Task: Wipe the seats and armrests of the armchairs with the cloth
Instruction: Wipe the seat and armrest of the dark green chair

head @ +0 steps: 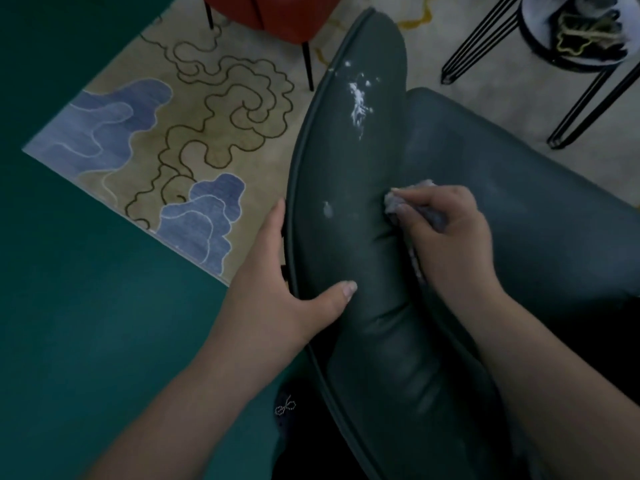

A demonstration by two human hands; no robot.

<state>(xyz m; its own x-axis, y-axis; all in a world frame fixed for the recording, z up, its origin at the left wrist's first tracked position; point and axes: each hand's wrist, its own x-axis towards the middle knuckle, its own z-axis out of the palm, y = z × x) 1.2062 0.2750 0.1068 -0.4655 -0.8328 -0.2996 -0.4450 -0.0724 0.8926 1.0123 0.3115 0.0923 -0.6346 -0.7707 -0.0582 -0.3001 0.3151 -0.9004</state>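
My right hand point(450, 237) is curled tight around the cloth point(412, 202), a small pale grey wad that shows past my knuckles and a little below the heel of the hand. The fingers are folded over it and the wad is pressed against the inner face of the armrest point(349, 202), right where that face meets the seat point(519, 188) in a crease.

My left hand point(277, 289) is spread wide across the armrest's outer edge. The thumb lies flat on the top surface, while the other fingers run straight along the piped rim on the outside; nothing is pinched, the hand simply rests on the dark green upholstery.

Toward the far end of the armrest I see a patch of white powder point(358, 102), with one smaller white fleck point(327, 209) nearer, between my two hands. The seat beside it has a faint dusty sheen.

I can find no brand or readable writing anywhere. The only mark is a small looped pattern of white dots point(285, 407) on dark fabric at the bottom edge, below my left wrist, and it is not lettering.

Beyond the armrest's far tip stands a red chair point(277, 12) on a patterned rug point(173, 133), and at the top right corner a round stool point(554, 46) with black wire legs.
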